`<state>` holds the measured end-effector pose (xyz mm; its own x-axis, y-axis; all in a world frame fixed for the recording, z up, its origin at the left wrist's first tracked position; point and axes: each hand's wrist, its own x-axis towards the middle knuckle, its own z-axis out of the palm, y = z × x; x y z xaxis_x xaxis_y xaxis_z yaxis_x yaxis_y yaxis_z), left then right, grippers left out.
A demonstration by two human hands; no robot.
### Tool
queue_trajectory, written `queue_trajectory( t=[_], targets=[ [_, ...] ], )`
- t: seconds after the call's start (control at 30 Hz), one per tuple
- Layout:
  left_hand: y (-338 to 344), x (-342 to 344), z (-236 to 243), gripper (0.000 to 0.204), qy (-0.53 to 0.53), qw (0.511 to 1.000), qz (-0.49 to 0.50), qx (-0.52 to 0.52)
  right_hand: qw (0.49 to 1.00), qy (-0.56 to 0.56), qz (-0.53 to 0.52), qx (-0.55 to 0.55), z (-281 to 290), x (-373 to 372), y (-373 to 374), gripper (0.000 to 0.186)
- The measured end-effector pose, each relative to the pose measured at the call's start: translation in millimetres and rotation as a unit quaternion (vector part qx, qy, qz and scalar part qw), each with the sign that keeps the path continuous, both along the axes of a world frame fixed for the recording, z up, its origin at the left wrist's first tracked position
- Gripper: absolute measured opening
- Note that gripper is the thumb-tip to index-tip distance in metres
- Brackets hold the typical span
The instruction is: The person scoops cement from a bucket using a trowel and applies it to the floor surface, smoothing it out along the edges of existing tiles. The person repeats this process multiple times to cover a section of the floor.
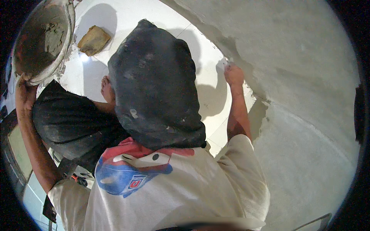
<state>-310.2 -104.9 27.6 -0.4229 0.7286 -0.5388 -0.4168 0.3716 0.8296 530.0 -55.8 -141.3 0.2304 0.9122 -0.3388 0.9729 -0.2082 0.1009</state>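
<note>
Gripping near rim of round bucket at far left: left hand, fingers hooked at edge. Wet grey mortar clings inside bucket. Next, worn tan sponge lies on white tiled floor, just beside bucket. Bare foot shows between knees in black trousers. Far right, right hand is low beside grey wall, fingers bunched; cannot tell whether closed on something.

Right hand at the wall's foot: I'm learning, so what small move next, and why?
Perhaps ease the right hand along the foot of the wall: it sits at that edge, with darker patches along it, while the left hand grips the bucket.
</note>
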Motion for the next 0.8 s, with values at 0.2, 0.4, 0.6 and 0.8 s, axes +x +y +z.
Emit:
queue_trajectory(
  t=[0.2, 0.4, 0.6, 0.8],
  targets=[
    [5, 23, 7, 0.008, 0.009, 1.000, 0.005, 0.010, 0.997, 0.053, 0.016, 0.053, -65, -6, 5, 0.041],
    [-1, -5, 11, 0.011, 0.004, 1.000, -0.002, 0.009, 0.994, 0.076, 0.005, 0.076, -63, 6, 18, 0.045],
    [17, 69, 32, 0.013, 0.038, 0.998, 0.035, -0.023, 0.985, 0.106, -0.017, 0.134, -2, 18, 5, 0.041],
    [11, 16, 18, 0.014, 0.000, 1.000, -0.001, 0.008, 0.984, 0.101, 0.035, 0.140, -31, 24, -4, 0.035]
  ],
)
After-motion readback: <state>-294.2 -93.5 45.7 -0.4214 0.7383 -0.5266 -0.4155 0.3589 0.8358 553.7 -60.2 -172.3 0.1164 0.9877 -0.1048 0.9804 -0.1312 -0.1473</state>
